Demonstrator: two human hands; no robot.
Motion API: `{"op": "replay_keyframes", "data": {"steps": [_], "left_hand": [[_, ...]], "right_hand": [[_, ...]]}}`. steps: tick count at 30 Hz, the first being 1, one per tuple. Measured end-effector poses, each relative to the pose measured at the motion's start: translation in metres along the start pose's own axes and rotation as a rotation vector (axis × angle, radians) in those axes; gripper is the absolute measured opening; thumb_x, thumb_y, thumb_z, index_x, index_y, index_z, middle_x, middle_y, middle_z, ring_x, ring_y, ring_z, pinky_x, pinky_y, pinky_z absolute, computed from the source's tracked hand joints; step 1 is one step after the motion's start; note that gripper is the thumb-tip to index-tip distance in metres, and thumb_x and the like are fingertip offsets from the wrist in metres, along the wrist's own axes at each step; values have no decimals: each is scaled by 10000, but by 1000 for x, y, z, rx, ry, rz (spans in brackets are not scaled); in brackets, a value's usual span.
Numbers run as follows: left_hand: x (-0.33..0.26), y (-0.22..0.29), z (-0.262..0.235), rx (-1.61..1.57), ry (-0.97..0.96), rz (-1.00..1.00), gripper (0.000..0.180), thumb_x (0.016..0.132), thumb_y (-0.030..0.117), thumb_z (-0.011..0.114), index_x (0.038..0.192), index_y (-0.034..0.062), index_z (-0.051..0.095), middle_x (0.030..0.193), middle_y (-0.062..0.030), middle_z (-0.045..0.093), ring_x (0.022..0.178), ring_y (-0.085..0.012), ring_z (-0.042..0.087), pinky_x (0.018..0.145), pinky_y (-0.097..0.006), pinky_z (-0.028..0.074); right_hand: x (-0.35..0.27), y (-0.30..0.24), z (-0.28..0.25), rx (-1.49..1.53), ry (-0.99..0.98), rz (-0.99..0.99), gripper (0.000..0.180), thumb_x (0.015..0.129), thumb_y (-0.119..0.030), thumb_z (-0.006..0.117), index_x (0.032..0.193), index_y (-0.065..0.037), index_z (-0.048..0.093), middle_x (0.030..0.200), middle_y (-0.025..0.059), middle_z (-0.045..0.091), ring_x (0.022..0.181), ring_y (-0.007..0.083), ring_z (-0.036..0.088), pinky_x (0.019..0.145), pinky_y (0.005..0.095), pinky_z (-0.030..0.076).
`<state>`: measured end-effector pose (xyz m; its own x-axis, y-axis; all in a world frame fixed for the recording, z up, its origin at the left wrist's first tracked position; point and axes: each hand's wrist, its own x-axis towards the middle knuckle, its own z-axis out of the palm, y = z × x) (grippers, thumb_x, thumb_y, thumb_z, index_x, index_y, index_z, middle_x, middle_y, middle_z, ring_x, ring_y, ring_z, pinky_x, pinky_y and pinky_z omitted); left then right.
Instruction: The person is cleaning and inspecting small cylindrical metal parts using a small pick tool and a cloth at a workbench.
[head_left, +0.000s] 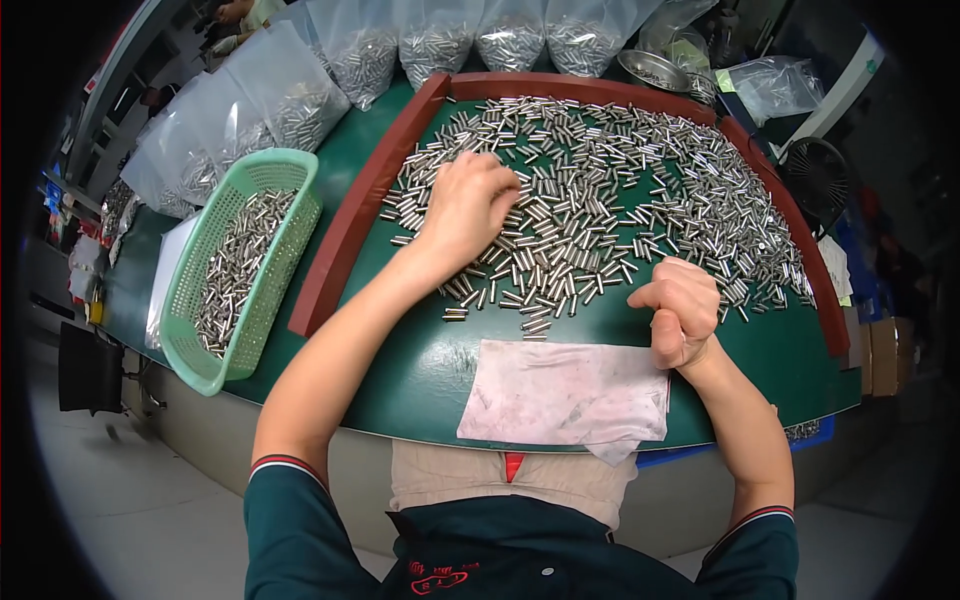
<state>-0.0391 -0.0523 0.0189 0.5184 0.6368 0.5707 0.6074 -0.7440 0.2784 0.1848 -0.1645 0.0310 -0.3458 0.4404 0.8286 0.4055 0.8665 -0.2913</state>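
A wide spread of short, shiny metal pins (555, 235) covers much of the green tabletop in front of me. My left hand (470, 205) reaches into the left part of the spread, its fingers curled downward and drawn together; the fingertips are hidden, so what they hold does not show. At the near right edge of the pins, my right hand (685, 310) is curled into a loose fist with the thumb against the bent fingers. Whatever lies inside it is hidden. Just beside its wrist is a stained pinkish cloth (565, 392), flat at the table's front edge.
Dark red wooden strips (365, 210) frame the pins at left, back and right. A light green plastic basket (190, 365) of pins stands on the left. Several clear bags (365, 55) of pins line the back, near a metal bowl (655, 72). A black fan (815, 175) is at the right.
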Motion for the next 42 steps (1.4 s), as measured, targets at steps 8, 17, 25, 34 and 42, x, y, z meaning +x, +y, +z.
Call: {"op": "replay_keyframes", "data": {"steps": [8, 17, 25, 34, 42], "left_hand": [[52, -32, 22, 117, -193, 98, 78, 663, 73, 621, 736, 46, 625, 738, -77, 564, 808, -271, 510, 720, -380, 393], [71, -39, 33, 122, -336, 157, 65, 632, 77, 599, 678, 33, 613, 676, -141, 588, 705, -319, 556, 638, -421, 433], [108, -18, 27, 24, -389, 21, 101, 598, 108, 584, 635, 15, 569, 620, -130, 588, 603, -280, 581, 591, -358, 459], [247, -4, 107, -638, -379, -381, 64, 726, 46, 587, 777, 8, 578, 675, -17, 562, 551, -69, 478, 529, -184, 386], [308, -20, 184, -416, -114, -430, 180, 750, 86, 584, 887, -23, 622, 725, -54, 606, 607, -110, 551, 538, -212, 429]], "right_hand": [[-1, 5, 0, -5, -9, -48, 130, 654, -132, 496, 563, -39, 497, 474, 41, 388, 382, 191, 368, 386, 303, 269], [-2, 1, -2, 7, -17, -46, 128, 631, -142, 539, 550, -69, 473, 481, 37, 398, 393, 205, 391, 396, 299, 293], [-7, -2, -3, 17, 72, -93, 260, 635, -177, 595, 498, -96, 389, 460, 23, 375, 388, 191, 416, 375, 309, 317], [-8, -3, 0, 33, 127, -109, 301, 653, -221, 599, 485, -93, 384, 445, 29, 389, 375, 203, 425, 372, 315, 341], [-11, 0, -5, 26, 133, -76, 288, 664, -238, 602, 503, -92, 414, 470, 28, 399, 400, 199, 426, 403, 312, 341]]}}
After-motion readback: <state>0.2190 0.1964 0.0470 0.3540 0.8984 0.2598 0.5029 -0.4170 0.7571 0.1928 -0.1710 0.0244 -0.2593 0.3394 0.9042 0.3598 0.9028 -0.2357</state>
